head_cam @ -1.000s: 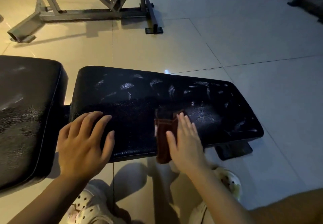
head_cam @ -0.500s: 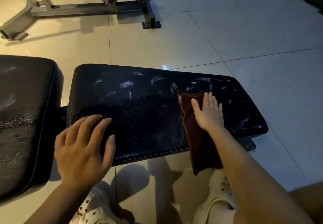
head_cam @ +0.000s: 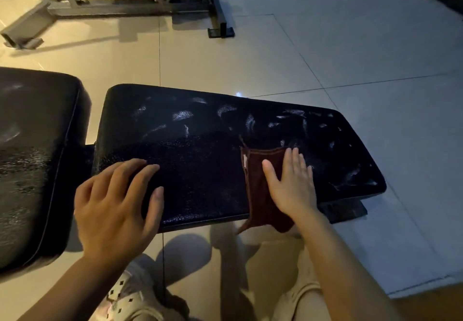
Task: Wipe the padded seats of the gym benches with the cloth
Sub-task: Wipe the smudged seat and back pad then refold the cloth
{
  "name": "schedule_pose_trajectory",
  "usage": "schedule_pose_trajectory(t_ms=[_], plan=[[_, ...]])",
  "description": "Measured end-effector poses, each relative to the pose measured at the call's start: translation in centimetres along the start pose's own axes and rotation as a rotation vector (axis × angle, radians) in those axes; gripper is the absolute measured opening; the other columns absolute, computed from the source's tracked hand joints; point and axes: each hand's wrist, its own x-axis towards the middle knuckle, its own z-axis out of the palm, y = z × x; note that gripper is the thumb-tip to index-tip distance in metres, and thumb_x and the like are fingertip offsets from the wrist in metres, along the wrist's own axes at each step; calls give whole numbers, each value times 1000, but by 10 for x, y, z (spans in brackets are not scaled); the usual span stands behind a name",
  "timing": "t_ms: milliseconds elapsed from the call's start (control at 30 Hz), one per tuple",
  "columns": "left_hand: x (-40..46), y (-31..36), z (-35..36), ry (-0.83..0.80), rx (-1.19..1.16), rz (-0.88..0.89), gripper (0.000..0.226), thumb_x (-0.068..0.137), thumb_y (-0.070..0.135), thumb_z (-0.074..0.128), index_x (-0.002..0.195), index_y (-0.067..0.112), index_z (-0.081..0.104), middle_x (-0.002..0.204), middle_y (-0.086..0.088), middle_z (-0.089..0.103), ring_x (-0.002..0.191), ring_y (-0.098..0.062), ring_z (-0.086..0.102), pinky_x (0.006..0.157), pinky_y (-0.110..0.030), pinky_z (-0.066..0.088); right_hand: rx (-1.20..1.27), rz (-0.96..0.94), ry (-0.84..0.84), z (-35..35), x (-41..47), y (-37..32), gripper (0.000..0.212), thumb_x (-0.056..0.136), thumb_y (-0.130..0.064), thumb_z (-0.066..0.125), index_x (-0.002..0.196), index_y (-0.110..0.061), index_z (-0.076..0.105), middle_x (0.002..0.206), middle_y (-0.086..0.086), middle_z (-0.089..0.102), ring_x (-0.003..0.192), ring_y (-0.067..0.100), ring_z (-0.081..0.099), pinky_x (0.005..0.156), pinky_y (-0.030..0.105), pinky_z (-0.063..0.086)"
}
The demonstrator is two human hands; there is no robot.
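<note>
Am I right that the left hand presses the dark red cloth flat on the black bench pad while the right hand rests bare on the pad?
Not quite: the hands are swapped. In the head view the right hand presses the dark red cloth flat on the black bench pad, while the left hand rests bare on the pad.

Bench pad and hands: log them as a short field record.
pad: black bench pad, pale smears across far half
cloth: dark red cloth, flat on the pad, near edge hanging over the front
right hand: right hand, flat, pressing the cloth
left hand: left hand, spread on the pad's near left corner
floor: pale tiles
</note>
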Motion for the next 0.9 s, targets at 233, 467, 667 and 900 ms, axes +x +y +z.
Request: schedule_pose_trajectory(t_ms=[233, 467, 667, 900], plan=[[-3, -2, 3, 55, 14, 11, 44, 94, 39, 40, 114, 11, 68, 113, -12, 67, 108, -30, 52, 82, -44, 37, -16, 11, 13, -11, 37, -5, 72, 101, -56, 12, 155, -12, -4, 164, 5, -9, 150, 17, -9, 122, 37, -6], [-2, 0, -1, -1, 28, -22, 47, 93, 40, 39, 116, 9, 67, 115, -16, 65, 110, -34, 50, 84, -45, 36, 33, -415, 20, 10, -46, -52, 71, 88, -67, -7, 145, -26, -18, 153, -10, -22, 144, 7, -23, 115, 27, -18], [-3, 2, 0, 26, 31, -21, 43, 92, 36, 43, 114, 8, 67, 115, -16, 64, 108, -33, 49, 82, -46, 36, -43, 1, -11, -14, -4, 12, 96, 80, -76, -4, 156, -17, -5, 162, 2, -16, 149, 15, -14, 122, 38, -8], [-5, -3, 6, 69, 55, 32, 42, 92, 36, 44, 114, 8, 67, 113, -15, 66, 107, -34, 52, 78, -47, 38, -67, -41, 161, -11, 1, 13, 93, 85, -73, 6, 155, -13, -9, 163, 5, -14, 149, 17, -13, 119, 35, -12]])
